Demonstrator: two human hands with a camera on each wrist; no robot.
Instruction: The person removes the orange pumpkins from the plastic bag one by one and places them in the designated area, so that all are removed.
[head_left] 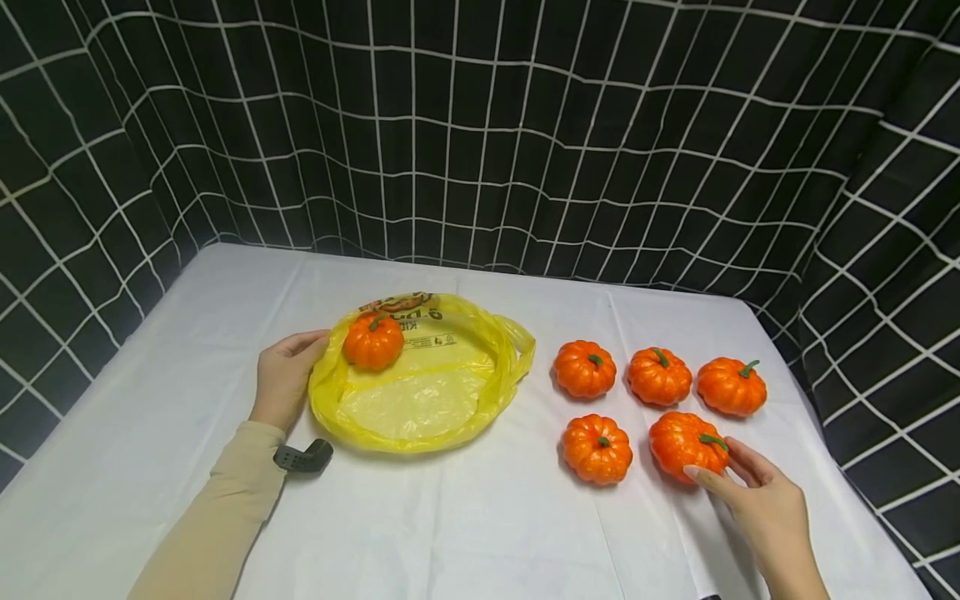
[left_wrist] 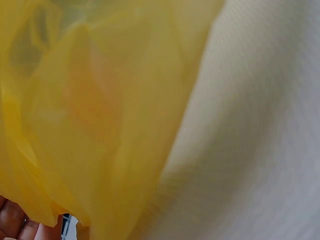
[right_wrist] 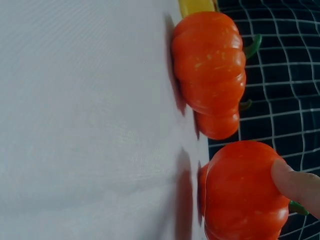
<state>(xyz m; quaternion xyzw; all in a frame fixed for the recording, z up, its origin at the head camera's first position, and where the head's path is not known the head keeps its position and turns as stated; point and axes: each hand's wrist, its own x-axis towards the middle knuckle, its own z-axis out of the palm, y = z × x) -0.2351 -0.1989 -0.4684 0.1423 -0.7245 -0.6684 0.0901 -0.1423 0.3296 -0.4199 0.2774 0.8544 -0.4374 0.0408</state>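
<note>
A yellow plastic bag (head_left: 408, 408) lies spread wide at its mouth on the white table, with one small orange pumpkin (head_left: 373, 341) inside at its left. My left hand (head_left: 288, 375) grips the bag's left rim; in the left wrist view the yellow film (left_wrist: 100, 150) covers most of the hand, and only a few fingers (left_wrist: 12, 220) show at the lower corner. At the right, my right hand (head_left: 765, 496) holds another pumpkin (head_left: 684, 446) between thumb and fingers. The right wrist view shows the thumb (right_wrist: 295, 187) pressed on this pumpkin (right_wrist: 245, 195), its shadow beside it on the cloth.
Three pumpkins stand in a back row: left (head_left: 584, 369), middle (head_left: 659, 377) and right (head_left: 732, 387). One more pumpkin (head_left: 597, 450) sits left of the held one. A black cloth with white grid lines (head_left: 480, 150) hangs behind the table (head_left: 480, 533) and along its sides.
</note>
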